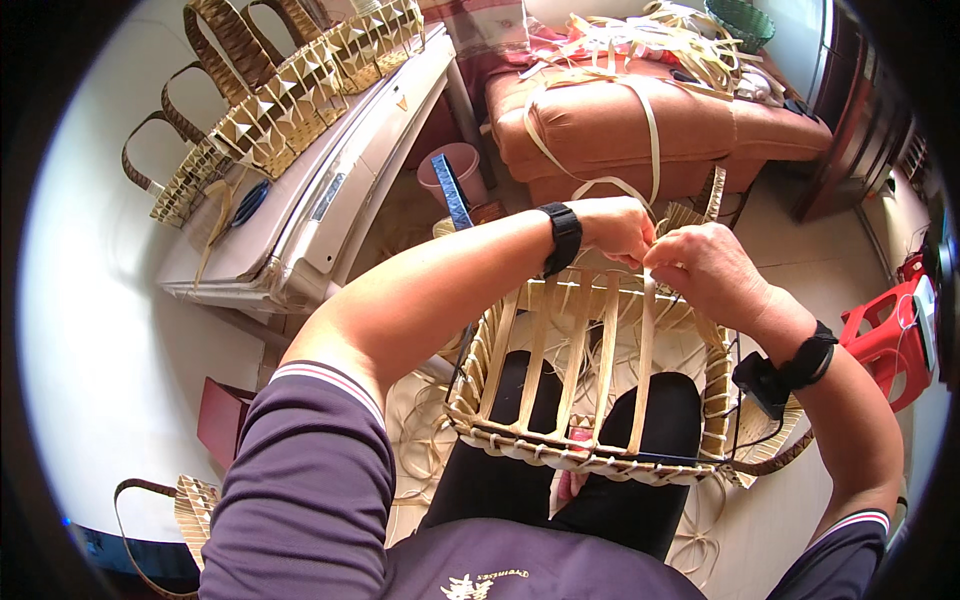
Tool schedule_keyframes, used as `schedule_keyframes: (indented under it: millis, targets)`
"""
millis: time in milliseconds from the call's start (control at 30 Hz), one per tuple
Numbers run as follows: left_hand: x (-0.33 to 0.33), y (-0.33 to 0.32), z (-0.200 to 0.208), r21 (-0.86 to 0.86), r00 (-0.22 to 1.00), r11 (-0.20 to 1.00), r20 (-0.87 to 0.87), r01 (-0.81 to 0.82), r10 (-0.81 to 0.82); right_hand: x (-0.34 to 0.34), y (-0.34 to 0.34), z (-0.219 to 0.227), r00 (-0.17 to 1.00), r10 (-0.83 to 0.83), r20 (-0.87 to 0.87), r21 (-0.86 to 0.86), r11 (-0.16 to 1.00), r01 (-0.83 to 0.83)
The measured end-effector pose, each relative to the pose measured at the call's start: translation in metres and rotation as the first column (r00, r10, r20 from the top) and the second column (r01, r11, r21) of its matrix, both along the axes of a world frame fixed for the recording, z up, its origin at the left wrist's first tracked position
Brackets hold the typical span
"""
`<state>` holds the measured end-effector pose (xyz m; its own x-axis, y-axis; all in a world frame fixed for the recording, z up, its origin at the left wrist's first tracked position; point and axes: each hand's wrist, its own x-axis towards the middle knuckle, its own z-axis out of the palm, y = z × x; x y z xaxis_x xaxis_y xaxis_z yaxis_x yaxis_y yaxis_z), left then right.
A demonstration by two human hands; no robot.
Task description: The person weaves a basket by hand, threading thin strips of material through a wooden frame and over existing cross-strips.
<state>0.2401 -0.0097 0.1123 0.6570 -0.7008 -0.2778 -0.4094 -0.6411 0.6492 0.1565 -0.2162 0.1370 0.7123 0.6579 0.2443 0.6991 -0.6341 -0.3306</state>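
Note:
A rectangular basket frame (716, 385) of dark wire, its sides wrapped in pale strips, rests across my thighs. Several flat pale strips (608, 340) span it from the near edge to the far edge. At the far edge, my left hand (617, 230) is closed, fingertips pinched on a pale weaving strip (648, 310). Right beside it, my right hand (712, 272) pinches the same spot with thumb and forefinger. The fingertips almost meet, hiding the strip's end. A brown wrapped handle (775, 462) sticks out at the basket's right side.
Finished-looking baskets (285, 125) line a white table-like surface (225, 235) at left. Loose strips (640, 45) and a green basket (742, 22) lie on an orange-brown padded seat (600, 125). A pink bucket (455, 165) stands beyond; a red stool (885, 335) stands at right.

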Motion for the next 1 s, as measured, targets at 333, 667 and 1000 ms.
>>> schedule_keyframes:
  millis: [333,667,1000]
  targets:
    - [-0.014,-0.005,0.003,0.311,0.879,0.942,0.475,-0.127,-0.039,0.019,0.006,-0.01,0.937,-0.047,-0.347,0.068,0.995,0.074]
    - [-0.053,0.001,0.032,0.144,0.946,0.974,0.299,-0.173,0.124,0.033,0.0,-0.027,0.551,0.069,-0.832,0.282,0.907,0.312]
    - [-0.066,-0.009,0.034,0.019,0.957,0.996,0.279,-0.085,0.076,0.04,-0.012,-0.037,0.488,0.192,-0.852,0.366,0.884,0.292]
